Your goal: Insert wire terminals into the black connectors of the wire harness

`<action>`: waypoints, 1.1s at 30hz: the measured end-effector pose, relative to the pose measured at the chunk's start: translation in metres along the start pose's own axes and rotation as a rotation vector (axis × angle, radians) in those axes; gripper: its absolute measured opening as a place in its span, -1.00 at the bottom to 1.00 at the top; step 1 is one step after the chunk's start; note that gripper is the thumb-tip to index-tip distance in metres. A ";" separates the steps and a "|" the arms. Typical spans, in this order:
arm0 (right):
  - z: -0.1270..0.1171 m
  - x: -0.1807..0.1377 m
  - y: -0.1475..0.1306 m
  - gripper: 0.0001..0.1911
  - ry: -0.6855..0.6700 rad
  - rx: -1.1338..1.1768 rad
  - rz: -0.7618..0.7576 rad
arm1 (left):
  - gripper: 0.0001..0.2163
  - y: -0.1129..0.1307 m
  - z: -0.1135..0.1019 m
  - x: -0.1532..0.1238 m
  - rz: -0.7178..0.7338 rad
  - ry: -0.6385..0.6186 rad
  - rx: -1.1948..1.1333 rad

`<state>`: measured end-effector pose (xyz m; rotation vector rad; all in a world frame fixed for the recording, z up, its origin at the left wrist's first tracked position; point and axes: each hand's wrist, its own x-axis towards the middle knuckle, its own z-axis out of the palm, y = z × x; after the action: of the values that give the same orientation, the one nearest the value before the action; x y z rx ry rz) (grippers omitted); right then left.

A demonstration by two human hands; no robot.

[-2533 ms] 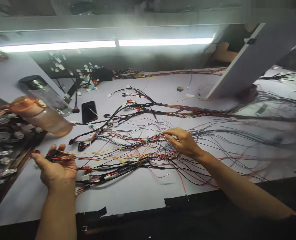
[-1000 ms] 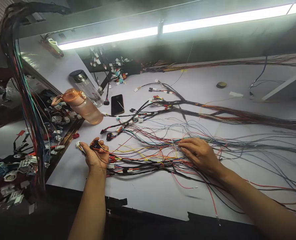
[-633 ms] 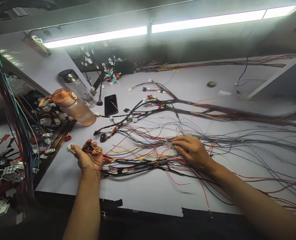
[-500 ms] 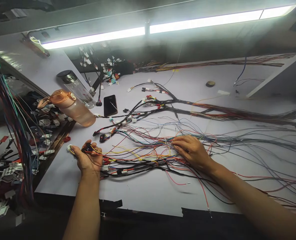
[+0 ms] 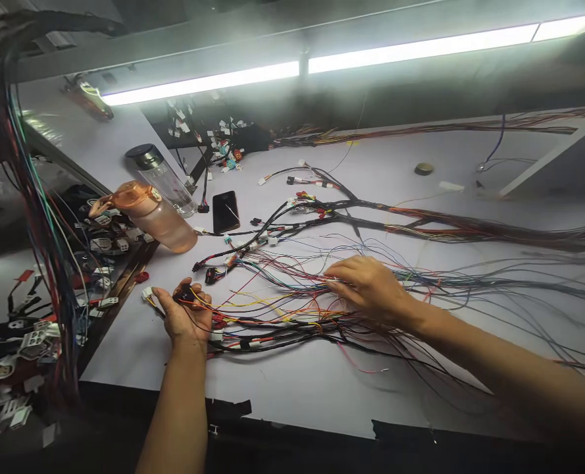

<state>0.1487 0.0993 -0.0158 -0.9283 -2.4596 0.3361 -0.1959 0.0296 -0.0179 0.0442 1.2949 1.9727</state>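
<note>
My left hand (image 5: 187,317) is curled palm up round a black connector (image 5: 185,294) with yellow and dark wires running out of it to the right. Beside its thumb, a white connector (image 5: 147,293) sticks out to the left. Over the middle of the loose wires (image 5: 292,284) is my right hand (image 5: 366,286), its fingertips pinched together at thin wires; which strand they hold is too small to tell. Taped harness branches (image 5: 277,345) with white and red connectors lie just below, between the two hands.
A second taped harness (image 5: 366,203) stretches across the table behind the hands. An orange bottle (image 5: 161,224), a clear bottle (image 5: 166,178) and a phone (image 5: 226,211) stand or lie at back left. Hanging wires (image 5: 35,217) and piled connectors (image 5: 30,342) fill the left side.
The view has shifted, so most things appear slightly farther right. My right hand has moved a little left over the wires and turned. My left hand keeps the black connector.
</note>
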 end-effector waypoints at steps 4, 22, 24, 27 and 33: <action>0.029 0.084 -0.044 -0.73 -0.053 0.087 -0.158 | -0.45 0.001 0.001 -0.002 0.016 -0.027 0.013; 0.121 0.171 -0.058 -0.81 -0.042 0.077 -0.223 | -0.39 -0.001 0.003 0.000 -0.049 -0.126 0.172; 0.123 0.166 -0.056 -0.82 0.022 0.097 -0.244 | -0.39 -0.001 0.004 -0.002 -0.044 -0.146 0.187; 0.125 0.161 -0.055 -0.80 0.094 0.107 -0.266 | -0.38 0.000 0.003 -0.006 -0.025 -0.173 0.195; 0.127 0.156 -0.054 -0.77 0.182 0.101 -0.286 | -0.37 0.001 0.001 -0.007 -0.005 -0.212 0.202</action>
<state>-0.0491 0.1573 -0.0479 -0.5305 -2.3410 0.2609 -0.1908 0.0264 -0.0143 0.3389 1.3460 1.7727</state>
